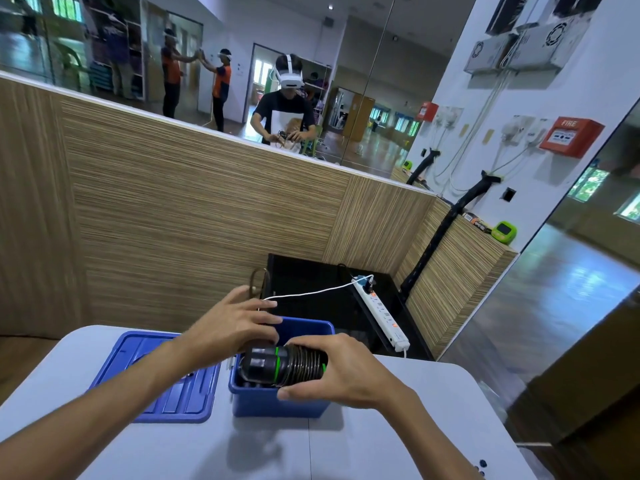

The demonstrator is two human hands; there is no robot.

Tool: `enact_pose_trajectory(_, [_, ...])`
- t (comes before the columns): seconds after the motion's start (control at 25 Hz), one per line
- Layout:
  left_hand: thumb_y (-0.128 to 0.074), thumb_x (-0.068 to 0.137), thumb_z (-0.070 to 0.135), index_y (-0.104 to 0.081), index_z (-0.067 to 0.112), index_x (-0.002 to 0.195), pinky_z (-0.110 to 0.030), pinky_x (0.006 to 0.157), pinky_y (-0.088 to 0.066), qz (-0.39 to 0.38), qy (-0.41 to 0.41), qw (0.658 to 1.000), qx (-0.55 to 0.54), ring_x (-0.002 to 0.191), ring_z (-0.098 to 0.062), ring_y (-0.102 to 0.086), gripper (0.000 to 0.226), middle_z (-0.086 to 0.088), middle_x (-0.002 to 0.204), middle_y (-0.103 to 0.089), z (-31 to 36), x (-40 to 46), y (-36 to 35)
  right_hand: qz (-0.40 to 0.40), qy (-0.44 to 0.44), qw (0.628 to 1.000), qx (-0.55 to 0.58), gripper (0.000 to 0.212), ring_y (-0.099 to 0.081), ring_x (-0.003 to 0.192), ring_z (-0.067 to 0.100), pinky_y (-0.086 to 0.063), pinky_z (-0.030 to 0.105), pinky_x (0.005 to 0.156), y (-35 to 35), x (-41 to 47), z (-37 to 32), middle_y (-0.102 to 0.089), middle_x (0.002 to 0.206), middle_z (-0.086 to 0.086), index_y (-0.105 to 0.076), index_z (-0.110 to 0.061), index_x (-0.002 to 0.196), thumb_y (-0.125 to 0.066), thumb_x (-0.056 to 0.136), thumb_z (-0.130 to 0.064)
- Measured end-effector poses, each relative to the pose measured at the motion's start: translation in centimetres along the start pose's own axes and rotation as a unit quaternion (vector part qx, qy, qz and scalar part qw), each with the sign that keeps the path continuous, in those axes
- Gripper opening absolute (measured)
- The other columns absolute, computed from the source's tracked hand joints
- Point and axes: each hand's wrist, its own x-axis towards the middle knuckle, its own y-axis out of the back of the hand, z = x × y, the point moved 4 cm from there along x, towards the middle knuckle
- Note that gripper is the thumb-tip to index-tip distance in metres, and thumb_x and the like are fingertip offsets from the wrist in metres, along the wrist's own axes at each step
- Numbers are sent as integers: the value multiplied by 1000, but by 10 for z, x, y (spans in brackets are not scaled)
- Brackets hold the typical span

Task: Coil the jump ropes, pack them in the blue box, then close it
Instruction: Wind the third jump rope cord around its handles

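A coiled jump rope, black with green rings on its handles, hangs just over the open blue box on the grey table. My right hand is wrapped around the coiled end of the rope. My left hand reaches over the box's far left side, with its fingers touching the handle end of the bundle. Dark items lie inside the box, mostly hidden by the rope. The blue lid lies flat on the table to the left of the box.
Behind the table a black cabinet carries a white power strip and a white cable. A wood-panelled wall rises beyond, with a mirror above it. The table's front right holds only small dark bits.
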Motion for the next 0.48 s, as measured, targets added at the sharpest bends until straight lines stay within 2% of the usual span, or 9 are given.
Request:
enact_pose_trajectory(0.04, [-55,92,47,-60,42,96,-38,94,-31,-3,-17,1000,22,112,-7,-62,8,23,104,-70,-1,6,9,-2,6,1000,-16,62,-61,86,3,-51,29,82,0,1,-2,-67,91,-19,-60,-42,119,-72,68,-73])
enact_pose_trajectory(0.12, [-40,97,56,-55,39,93,-36,79,-33,-26,-14,998,48,92,-6,-66,23,20,90,-69,-1,14,19,0,7,998,-63,64,-61,87,5,-50,29,80,3,3,-5,-68,95,-17,-59,-41,120,-68,68,-77])
enact_pose_trajectory(0.2, [-42,95,55,-52,37,90,-34,69,-30,-19,0,998,68,71,-9,-65,21,15,81,-68,1,20,26,-3,1,994,-108,68,-61,87,7,-49,30,75,4,5,-4,-68,95,-15,-58,-39,119,-64,67,-82])
enact_pose_trajectory(0.24, [-45,93,53,-51,35,88,-34,68,-31,-10,5,997,80,68,-12,-65,19,13,78,-68,4,23,28,-7,-3,992,-125,70,-61,88,9,-49,31,75,3,5,-4,-68,95,-14,-58,-38,118,-62,67,-85])
enact_pose_trajectory(0.28, [-49,90,49,-52,34,87,-36,70,-33,6,6,995,101,71,-14,-67,16,11,78,-68,8,26,29,-10,-7,990,-137,72,-62,89,12,-49,34,75,0,5,-4,-68,96,-13,-57,-36,119,-60,67,-86])
enact_pose_trajectory(0.36, [-69,80,42,-57,31,84,-50,85,-37,40,33,985,166,94,-22,-69,17,8,89,-69,16,28,33,-1,-15,988,-154,71,-64,92,18,-47,36,75,-8,5,-5,-69,98,-8,-53,-35,120,-55,70,-86])
enact_pose_trajectory(0.44, [-86,64,33,-65,26,82,-68,97,-26,66,62,978,190,114,-30,-63,28,2,104,-71,24,31,45,24,-29,986,-163,67,-64,93,24,-46,38,76,-11,9,-5,-70,99,-3,-50,-33,124,-54,76,-81])
enact_pose_trajectory(0.48, [-89,60,27,-67,25,82,-71,99,-21,71,69,977,187,117,-31,-61,31,1,105,-71,28,33,49,29,-38,985,-167,68,-63,94,26,-47,39,77,-10,12,-4,-70,101,-1,-48,-34,129,-54,78,-79])
